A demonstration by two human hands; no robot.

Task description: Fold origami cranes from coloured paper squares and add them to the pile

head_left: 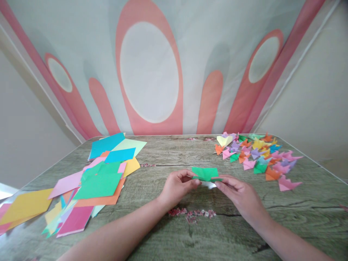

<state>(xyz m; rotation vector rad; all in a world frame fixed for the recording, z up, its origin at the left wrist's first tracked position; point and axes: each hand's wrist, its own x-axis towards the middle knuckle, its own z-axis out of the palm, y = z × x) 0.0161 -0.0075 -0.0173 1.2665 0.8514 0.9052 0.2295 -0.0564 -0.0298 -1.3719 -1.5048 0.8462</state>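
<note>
A small green paper (205, 173), partly folded, is held just above the wooden table between my two hands. My left hand (181, 185) pinches its left end between thumb and fingers. On the opposite end, the thumb and fingers of my right hand (237, 192) are closed on the paper. A flap of the paper stands up between the hands, and a whitish patch shows beneath it.
Loose coloured sheets (99, 185) lie in an overlapping heap on the left of the table (163, 154). Several small folded paper shapes (261, 154) are grouped at the back right. A printed cloth (190, 54) hangs behind the table.
</note>
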